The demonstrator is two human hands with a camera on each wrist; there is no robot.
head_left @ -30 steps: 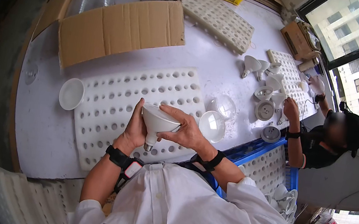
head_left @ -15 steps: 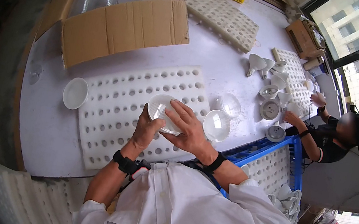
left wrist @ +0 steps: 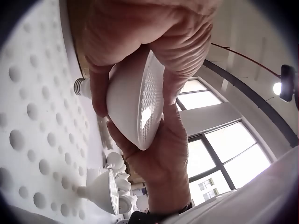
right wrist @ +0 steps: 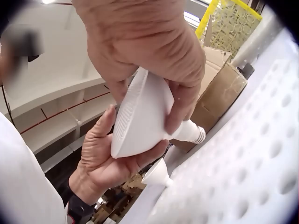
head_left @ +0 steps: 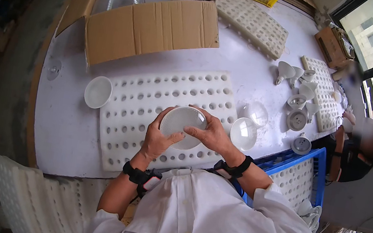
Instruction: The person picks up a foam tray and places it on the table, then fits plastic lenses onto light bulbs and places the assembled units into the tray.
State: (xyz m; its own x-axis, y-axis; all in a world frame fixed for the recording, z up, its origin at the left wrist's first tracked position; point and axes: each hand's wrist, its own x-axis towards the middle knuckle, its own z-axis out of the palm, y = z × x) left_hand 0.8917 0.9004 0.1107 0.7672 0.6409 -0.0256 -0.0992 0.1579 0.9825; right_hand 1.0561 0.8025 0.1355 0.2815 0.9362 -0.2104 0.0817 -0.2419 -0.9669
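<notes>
Both hands hold one white reflector light bulb above the foam board. My left hand grips its left side, thumb along the lens rim. Opposite it, my right hand grips the other side with the thumb on the lens. The textured lens faces up toward my head. In the right wrist view the cone body and metal screw base show, the base pointing toward the board. A white bulb stands at the board's left edge, and another bulb with a clear lens at its right.
A clear lens cover lies beyond the right bulb. An open cardboard box holds stacked clear covers. More bulbs stand near a second person at the right. A blue crate sits beside the table, and another foam board lies behind.
The bulb has turned from a side view, base down, until its lens faces my head. My right fingers have shifted from across the lens to its side. The head view has shifted.
</notes>
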